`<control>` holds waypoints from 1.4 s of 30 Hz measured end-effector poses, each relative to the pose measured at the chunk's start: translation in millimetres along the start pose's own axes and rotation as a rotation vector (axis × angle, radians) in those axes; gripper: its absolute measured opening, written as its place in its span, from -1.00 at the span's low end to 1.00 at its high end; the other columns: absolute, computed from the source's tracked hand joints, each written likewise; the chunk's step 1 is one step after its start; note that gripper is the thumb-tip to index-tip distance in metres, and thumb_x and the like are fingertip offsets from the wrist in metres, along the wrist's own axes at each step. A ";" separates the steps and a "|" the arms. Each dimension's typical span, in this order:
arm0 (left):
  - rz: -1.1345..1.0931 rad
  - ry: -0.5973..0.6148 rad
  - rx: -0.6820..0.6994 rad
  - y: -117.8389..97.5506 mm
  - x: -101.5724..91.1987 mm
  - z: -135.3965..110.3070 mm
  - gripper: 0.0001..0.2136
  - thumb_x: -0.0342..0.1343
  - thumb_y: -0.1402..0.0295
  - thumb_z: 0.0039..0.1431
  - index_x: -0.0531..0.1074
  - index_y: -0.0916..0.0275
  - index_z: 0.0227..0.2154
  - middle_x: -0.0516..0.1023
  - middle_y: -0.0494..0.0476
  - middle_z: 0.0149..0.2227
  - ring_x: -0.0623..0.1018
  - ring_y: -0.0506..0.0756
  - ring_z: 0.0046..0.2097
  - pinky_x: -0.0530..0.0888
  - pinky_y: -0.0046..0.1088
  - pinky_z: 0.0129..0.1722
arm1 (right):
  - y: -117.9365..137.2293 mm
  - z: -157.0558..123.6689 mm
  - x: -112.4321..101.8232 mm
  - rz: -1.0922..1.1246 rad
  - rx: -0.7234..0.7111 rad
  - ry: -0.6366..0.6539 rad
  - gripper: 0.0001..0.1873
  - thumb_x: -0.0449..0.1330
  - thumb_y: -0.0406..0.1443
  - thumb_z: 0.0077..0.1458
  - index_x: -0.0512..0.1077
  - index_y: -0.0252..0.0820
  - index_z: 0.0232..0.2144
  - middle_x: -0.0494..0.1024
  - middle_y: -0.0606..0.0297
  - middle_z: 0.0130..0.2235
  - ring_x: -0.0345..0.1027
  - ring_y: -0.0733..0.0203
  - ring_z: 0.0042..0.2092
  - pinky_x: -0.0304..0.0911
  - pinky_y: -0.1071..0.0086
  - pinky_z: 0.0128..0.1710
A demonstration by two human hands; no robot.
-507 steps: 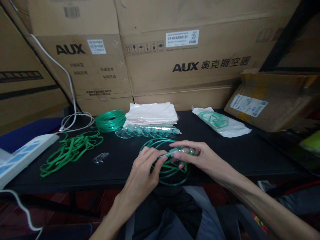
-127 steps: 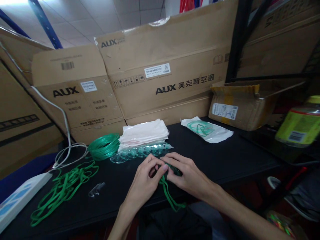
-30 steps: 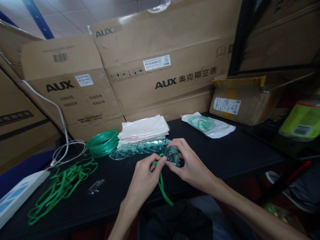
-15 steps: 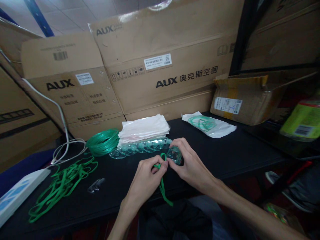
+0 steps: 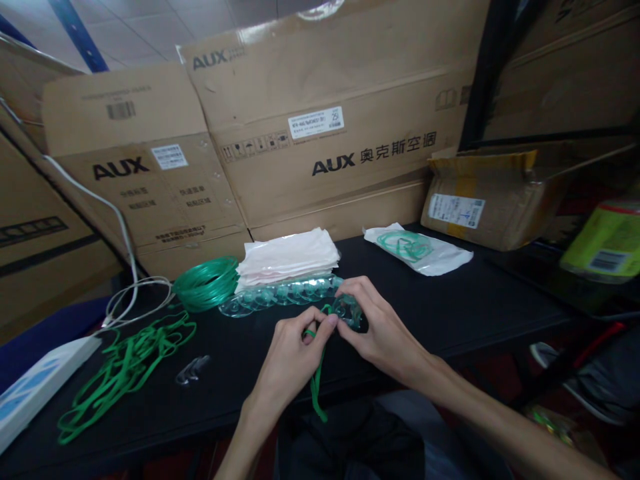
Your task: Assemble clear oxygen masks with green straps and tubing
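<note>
My right hand (image 5: 380,333) grips a clear, green-tinted plastic mask (image 5: 349,311) just above the black table (image 5: 450,307). My left hand (image 5: 293,360) pinches a green elastic strap (image 5: 316,380) at the mask's edge; the strap hangs down over the table's front edge. Both hands meet at the middle of the table. Behind them lies a row of several clear masks (image 5: 280,297) nested together, below a stack of white plastic bags (image 5: 287,257).
A coil of green tubing (image 5: 207,283) and a heap of green straps (image 5: 125,367) lie to the left, with small clear clips (image 5: 193,370). A bagged mask (image 5: 417,250) sits at the right. Cardboard boxes (image 5: 320,133) wall the back. A white power strip (image 5: 35,390) lies far left.
My left hand has shifted slightly and the hanging strap has swung a little left and lower. The right hand keeps hold of the mask in the same spot.
</note>
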State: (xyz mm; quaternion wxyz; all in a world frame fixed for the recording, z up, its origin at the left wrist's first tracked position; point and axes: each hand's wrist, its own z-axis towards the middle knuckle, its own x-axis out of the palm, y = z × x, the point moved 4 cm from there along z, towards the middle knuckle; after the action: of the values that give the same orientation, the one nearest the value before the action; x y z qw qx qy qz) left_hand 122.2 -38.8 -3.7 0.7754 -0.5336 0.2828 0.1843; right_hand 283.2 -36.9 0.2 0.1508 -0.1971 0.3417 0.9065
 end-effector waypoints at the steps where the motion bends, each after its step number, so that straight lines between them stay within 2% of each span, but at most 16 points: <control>1: -0.005 0.012 0.007 -0.7 0.5 -0.3 -0.65 0.02 0.11 0.33 0.43 0.24 -0.46 0.23 -0.11 -0.56 0.18 -0.04 -0.49 0.14 -0.53 -0.47 | 0.0 0.1 0.0 0.001 0.006 -0.002 -0.69 0.17 -0.47 0.17 0.30 -0.10 -0.06 0.38 0.16 -0.06 0.39 0.10 -0.01 0.39 0.23 0.03; 8: 0.004 0.065 0.065 -2.6 1.6 -3.2 -0.68 0.00 0.21 0.33 0.28 0.22 -0.52 0.17 -0.11 -0.59 0.21 -0.04 -0.50 0.15 -0.53 -0.47 | -5.0 1.1 -0.1 -0.007 0.073 -0.036 -0.71 0.20 -0.45 0.13 0.32 -0.09 -0.11 0.39 0.19 -0.09 0.42 0.10 -0.05 0.40 0.25 -0.03; 14: 0.016 0.155 0.151 -9.1 5.6 -8.1 -0.73 0.03 0.42 0.17 0.18 0.22 -0.63 0.13 -0.11 -0.62 0.18 -0.06 -0.53 0.13 -0.52 -0.49 | -19.0 0.9 -6.3 -0.075 0.220 -0.171 -0.74 0.22 -0.36 0.13 0.31 -0.12 -0.12 0.41 0.21 -0.16 0.42 0.10 -0.18 0.38 0.26 -0.17; 17: -0.017 0.088 0.123 -12.4 2.4 -7.7 -0.70 0.05 0.35 0.20 0.21 0.22 -0.63 0.14 -0.11 -0.64 0.18 -0.06 -0.54 0.14 -0.52 -0.49 | -22.0 0.5 -5.5 -0.053 0.235 -0.157 -0.74 0.23 -0.33 0.13 0.32 -0.10 -0.12 0.43 0.22 -0.17 0.42 0.10 -0.19 0.37 0.27 -0.18; 19: -0.058 -0.003 0.096 -14.0 -7.9 -7.6 -0.69 0.05 0.29 0.23 0.23 0.22 -0.62 0.17 -0.10 -0.63 0.20 -0.06 -0.54 0.16 -0.53 -0.50 | -22.9 -0.4 -3.8 -0.025 0.230 -0.146 -0.73 0.23 -0.31 0.13 0.32 -0.09 -0.10 0.44 0.21 -0.15 0.43 0.09 -0.17 0.38 0.26 -0.17; 22: -0.113 -0.250 0.056 -14.0 -45.3 -12.1 -0.68 0.06 0.24 0.22 0.25 0.21 -0.62 0.21 -0.09 -0.62 0.22 -0.05 -0.54 0.21 -0.54 -0.52 | -25.6 -1.9 -0.6 0.024 0.243 -0.128 -0.71 0.24 -0.27 0.14 0.32 -0.09 -0.08 0.45 0.19 -0.13 0.45 0.08 -0.17 0.41 0.24 -0.18; 25: -0.089 -0.612 -0.008 -9.0 -105.5 -25.9 -0.68 0.08 0.19 0.21 0.25 0.20 -0.60 0.19 -0.11 -0.63 0.18 -0.06 -0.58 0.19 -0.56 -0.58 | -28.0 -2.4 1.7 0.044 0.256 -0.106 -0.70 0.24 -0.23 0.14 0.33 -0.10 -0.08 0.44 0.18 -0.13 0.46 0.06 -0.17 0.43 0.23 -0.19; 29: 0.124 -1.010 -0.164 10.2 -186.0 -47.4 -0.74 0.12 0.17 0.16 0.33 0.21 -0.53 0.23 -0.11 -0.62 0.24 -0.03 -0.56 0.20 -0.56 -0.57 | -28.1 -2.2 2.1 0.032 0.255 -0.094 -0.69 0.24 -0.22 0.13 0.33 -0.11 -0.08 0.45 0.18 -0.15 0.47 0.06 -0.19 0.43 0.23 -0.21; 30: 0.209 -1.058 -0.211 18.0 -201.9 -51.4 -0.75 0.10 0.17 0.18 0.38 0.23 -0.49 0.27 -0.10 -0.59 0.27 -0.03 -0.53 0.23 -0.56 -0.51 | -28.0 -2.2 2.1 0.029 0.254 -0.093 -0.69 0.25 -0.22 0.13 0.33 -0.11 -0.08 0.46 0.18 -0.15 0.47 0.06 -0.19 0.43 0.24 -0.22; 32: 0.472 -1.106 -0.396 38.1 -227.3 -59.0 -0.73 0.09 0.16 0.18 0.48 0.26 -0.47 0.35 -0.05 -0.58 0.34 0.01 -0.46 0.27 -0.50 -0.39 | -28.2 -2.5 2.3 0.024 0.258 -0.092 -0.69 0.25 -0.22 0.13 0.34 -0.10 -0.08 0.47 0.18 -0.15 0.47 0.07 -0.20 0.42 0.24 -0.22; 34: 0.676 -0.998 -0.544 62.9 -242.2 -62.7 -0.70 0.05 0.15 0.20 0.55 0.24 -0.44 0.44 0.07 -0.54 0.41 0.12 -0.39 0.30 -0.38 -0.31 | -28.7 -2.8 3.0 0.029 0.265 -0.083 -0.69 0.24 -0.22 0.14 0.33 -0.10 -0.08 0.47 0.18 -0.14 0.47 0.07 -0.21 0.42 0.24 -0.23; 37: 0.759 -0.723 -0.742 103.2 -249.3 -67.1 -0.63 0.03 0.09 0.20 0.62 0.26 -0.31 0.50 0.24 -0.51 0.49 0.30 -0.34 0.32 -0.27 -0.33 | -29.1 -2.8 4.1 0.047 0.273 -0.066 -0.69 0.24 -0.22 0.14 0.33 -0.10 -0.07 0.46 0.18 -0.14 0.47 0.08 -0.20 0.41 0.24 -0.22; 39: 0.756 -0.613 -0.802 121.7 -249.4 -69.9 -0.57 0.03 0.03 0.20 0.63 0.27 -0.22 0.52 0.30 -0.48 0.53 0.37 -0.29 0.35 -0.24 -0.33 | -28.5 -2.5 4.3 0.058 0.271 -0.058 -0.69 0.23 -0.22 0.14 0.33 -0.11 -0.07 0.46 0.18 -0.13 0.47 0.07 -0.18 0.41 0.23 -0.19; 42: 0.788 -0.574 -0.766 130.9 -249.7 -71.5 -0.56 0.06 0.02 0.17 0.60 0.26 -0.12 0.54 0.29 -0.43 0.58 0.43 -0.22 0.43 -0.19 -0.31 | -27.8 -2.2 4.6 0.065 0.273 -0.045 -0.68 0.24 -0.23 0.13 0.34 -0.11 -0.07 0.46 0.19 -0.14 0.46 0.07 -0.17 0.40 0.23 -0.17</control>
State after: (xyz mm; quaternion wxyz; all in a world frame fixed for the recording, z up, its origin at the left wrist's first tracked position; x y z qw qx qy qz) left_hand -164.8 -54.0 40.9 0.4476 -0.5587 0.1525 0.6814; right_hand 291.0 -17.8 -19.0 0.1545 -0.1433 0.4645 0.8601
